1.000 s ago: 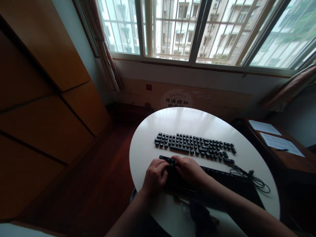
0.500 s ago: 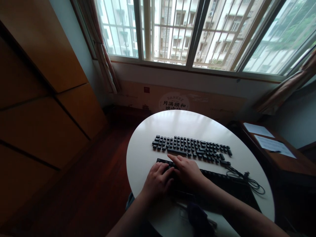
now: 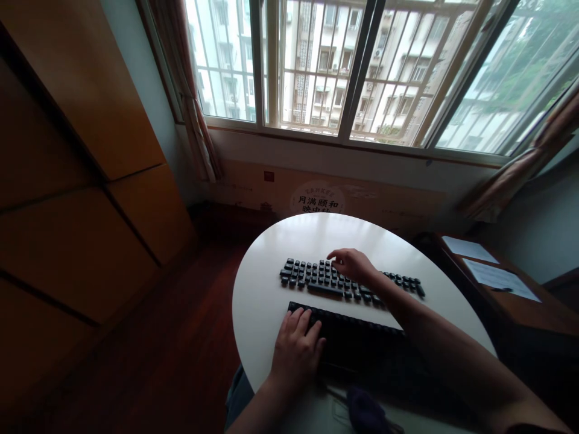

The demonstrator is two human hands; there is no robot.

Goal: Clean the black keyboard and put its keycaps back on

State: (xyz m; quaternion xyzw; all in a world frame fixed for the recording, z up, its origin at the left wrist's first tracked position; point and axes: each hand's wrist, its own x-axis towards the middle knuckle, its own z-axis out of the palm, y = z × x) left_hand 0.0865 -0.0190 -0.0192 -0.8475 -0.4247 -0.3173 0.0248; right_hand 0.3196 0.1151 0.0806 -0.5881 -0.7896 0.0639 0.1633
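A black keyboard base (image 3: 357, 340) lies near me on a round white table (image 3: 257, 289). Beyond it, loose black keycaps (image 3: 312, 274) are laid out in rows like a keyboard. My left hand (image 3: 296, 352) rests on the base's left end with its fingers stretched flat. My right hand (image 3: 353, 264) reaches over the keycap rows, its fingertips pinched together at the top row; whether a cap is between them I cannot make out.
A dark purple cloth (image 3: 366, 413) lies at the table's near edge. A low wooden side table (image 3: 511, 301) with papers (image 3: 495, 278) stands to the right. Wooden cabinets (image 3: 81, 181) line the left wall; a barred window (image 3: 362, 66) is ahead.
My right hand left the keyboard base and moved forward to the rows of keycaps. My left hand slid slightly back and flattened on the base. The view tilted upward a little.
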